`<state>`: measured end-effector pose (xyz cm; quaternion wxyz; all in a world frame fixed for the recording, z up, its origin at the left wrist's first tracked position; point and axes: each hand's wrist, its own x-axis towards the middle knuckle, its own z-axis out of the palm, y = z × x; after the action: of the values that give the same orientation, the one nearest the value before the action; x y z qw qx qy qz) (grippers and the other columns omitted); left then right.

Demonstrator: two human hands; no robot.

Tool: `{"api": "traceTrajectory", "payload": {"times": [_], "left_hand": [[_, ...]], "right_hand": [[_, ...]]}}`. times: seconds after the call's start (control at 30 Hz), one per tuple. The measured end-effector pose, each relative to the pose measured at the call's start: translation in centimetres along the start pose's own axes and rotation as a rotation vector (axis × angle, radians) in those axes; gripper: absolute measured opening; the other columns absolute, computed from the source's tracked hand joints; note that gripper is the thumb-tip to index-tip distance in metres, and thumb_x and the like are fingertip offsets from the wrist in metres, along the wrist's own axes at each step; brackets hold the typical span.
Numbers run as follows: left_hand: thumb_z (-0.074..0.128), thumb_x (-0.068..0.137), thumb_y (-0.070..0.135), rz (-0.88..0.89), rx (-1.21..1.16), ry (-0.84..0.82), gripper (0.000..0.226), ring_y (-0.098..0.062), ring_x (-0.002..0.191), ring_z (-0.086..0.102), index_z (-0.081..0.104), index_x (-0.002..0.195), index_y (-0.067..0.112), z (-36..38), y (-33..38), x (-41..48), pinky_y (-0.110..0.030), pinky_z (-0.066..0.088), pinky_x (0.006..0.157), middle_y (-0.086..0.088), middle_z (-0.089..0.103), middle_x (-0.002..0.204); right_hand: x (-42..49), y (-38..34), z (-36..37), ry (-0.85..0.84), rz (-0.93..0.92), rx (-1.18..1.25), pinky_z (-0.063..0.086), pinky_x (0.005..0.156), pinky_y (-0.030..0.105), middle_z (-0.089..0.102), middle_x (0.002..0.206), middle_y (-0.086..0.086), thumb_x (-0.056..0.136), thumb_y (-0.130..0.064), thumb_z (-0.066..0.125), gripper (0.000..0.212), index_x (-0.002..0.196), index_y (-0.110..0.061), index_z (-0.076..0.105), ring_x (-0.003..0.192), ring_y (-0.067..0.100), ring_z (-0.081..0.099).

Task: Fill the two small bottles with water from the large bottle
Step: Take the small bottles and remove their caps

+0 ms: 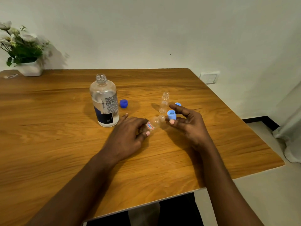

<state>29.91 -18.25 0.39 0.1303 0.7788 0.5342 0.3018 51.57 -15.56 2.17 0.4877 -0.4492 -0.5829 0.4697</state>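
The large clear bottle (105, 101) stands uncapped on the wooden table (48, 136), partly filled with water. Its dark blue cap (123, 103) lies just to its right. My left hand (128, 136) grips a small clear bottle with a red label (154, 123), tilted with its open neck pointing right. My right hand (185, 119) pinches a light blue cap (171, 115) right next to that neck. A second small bottle (164, 102) stands upright and uncapped behind my right hand. Another light blue cap (178, 104) lies beside it, half hidden by my fingers.
A white pot with flowers (24, 51) stands at the table's far left corner, with a small clear item (10, 76) next to it. The table's right edge runs diagonally near my right arm. A wall socket (209, 77) sits on the wall beyond.
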Motion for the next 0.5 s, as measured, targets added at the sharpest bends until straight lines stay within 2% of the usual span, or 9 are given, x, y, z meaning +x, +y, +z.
{"api": "traceTrajectory", "payload": {"times": [0.07, 0.13, 0.23, 0.3, 0.4, 0.5], "left_hand": [[0.060, 0.090, 0.036, -0.027, -0.033, 0.028, 0.038, -0.007, 0.106, 0.058, 0.058, 0.125, 0.023, -0.1, 0.0, 0.0, -0.031, 0.013, 0.117, 0.010, 0.065, 0.106], [0.064, 0.090, 0.030, -0.053, -0.062, 0.048, 0.038, -0.006, 0.109, 0.060, 0.058, 0.126, 0.021, -0.1, 0.1, -0.1, -0.029, 0.011, 0.117, 0.007, 0.068, 0.110], [0.065, 0.089, 0.032, -0.054, -0.080, 0.048, 0.038, -0.004, 0.107, 0.062, 0.058, 0.125, 0.021, -0.1, 0.2, 0.0, -0.029, 0.011, 0.118, 0.007, 0.070, 0.111], [0.066, 0.089, 0.033, -0.057, -0.085, 0.042, 0.039, -0.003, 0.107, 0.063, 0.058, 0.124, 0.020, 0.0, 0.3, 0.0, -0.029, 0.011, 0.119, 0.005, 0.070, 0.113], [0.066, 0.088, 0.035, -0.061, -0.092, 0.047, 0.037, -0.003, 0.107, 0.063, 0.059, 0.122, 0.021, 0.0, 0.3, 0.1, -0.030, 0.011, 0.120, 0.004, 0.071, 0.112], [0.066, 0.087, 0.036, -0.064, -0.093, 0.046, 0.037, -0.003, 0.105, 0.064, 0.060, 0.120, 0.021, 0.0, 0.5, 0.0, -0.032, 0.012, 0.120, 0.004, 0.072, 0.110]], "right_hand": [[0.1, 0.1, 0.0, 0.093, 0.008, -0.108, 0.054, 0.085, 0.020, 0.069, 0.117, 0.007, 0.083, 0.006, 0.068, 0.045, 0.125, -0.010, 0.063, 0.102, 0.015, 0.069], [0.2, 0.3, -0.3, 0.215, -0.006, -0.286, 0.053, 0.090, 0.022, 0.070, 0.114, 0.000, 0.081, 0.001, 0.071, 0.039, 0.118, -0.011, 0.067, 0.100, 0.006, 0.066], [0.1, 0.4, -0.7, 0.367, -0.012, -0.458, 0.052, 0.084, 0.022, 0.065, 0.090, -0.017, 0.078, -0.006, 0.074, 0.032, 0.109, -0.015, 0.070, 0.084, -0.008, 0.059], [0.2, 0.5, -0.9, 0.403, 0.013, -0.505, 0.052, 0.083, 0.025, 0.064, 0.089, -0.016, 0.077, -0.007, 0.075, 0.038, 0.113, -0.013, 0.069, 0.081, -0.006, 0.060], [0.3, 0.9, -0.9, 0.404, 0.046, -0.532, 0.053, 0.084, 0.027, 0.072, 0.107, 0.000, 0.074, -0.007, 0.077, 0.052, 0.124, -0.012, 0.062, 0.091, 0.006, 0.064], [0.3, 1.1, -0.8, 0.393, 0.059, -0.550, 0.049, 0.085, 0.024, 0.070, 0.116, 0.004, 0.073, -0.008, 0.080, 0.063, 0.131, -0.014, 0.057, 0.103, 0.011, 0.064]]}}
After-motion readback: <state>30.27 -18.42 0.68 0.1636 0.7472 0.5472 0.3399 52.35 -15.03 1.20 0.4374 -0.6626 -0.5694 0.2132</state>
